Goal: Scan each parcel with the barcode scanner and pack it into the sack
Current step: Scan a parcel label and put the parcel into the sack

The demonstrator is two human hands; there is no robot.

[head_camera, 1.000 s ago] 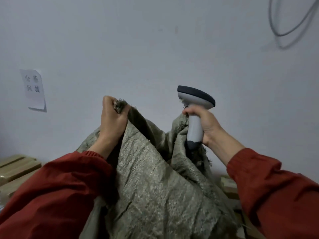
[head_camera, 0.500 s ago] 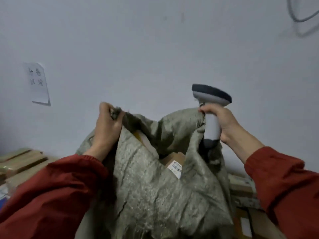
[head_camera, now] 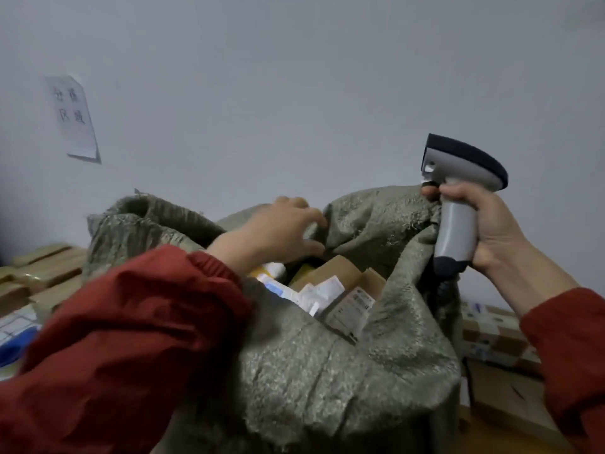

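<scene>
A grey-green woven sack (head_camera: 327,371) stands in front of me with its mouth open. Inside lie several parcels, among them a brown cardboard box (head_camera: 334,273) and a carton with a white label (head_camera: 352,309). My left hand (head_camera: 275,231) reaches across the mouth, and its spread fingers touch a fold of the far rim. My right hand (head_camera: 491,231) grips the handle of the grey barcode scanner (head_camera: 458,168), which points up and to the left. The same hand holds the sack's right edge bunched against the handle.
A paper notice (head_camera: 75,119) hangs on the grey wall at the left. Wooden pallet boards (head_camera: 42,267) lie at the left behind the sack. Taped cardboard boxes (head_camera: 497,335) are stacked at the right. A blue object (head_camera: 13,348) shows at the left edge.
My left hand let go of the sack's left edge and moved right across the mouth to the far rim. The left edge slumped, the mouth widened, and more parcels show inside.
</scene>
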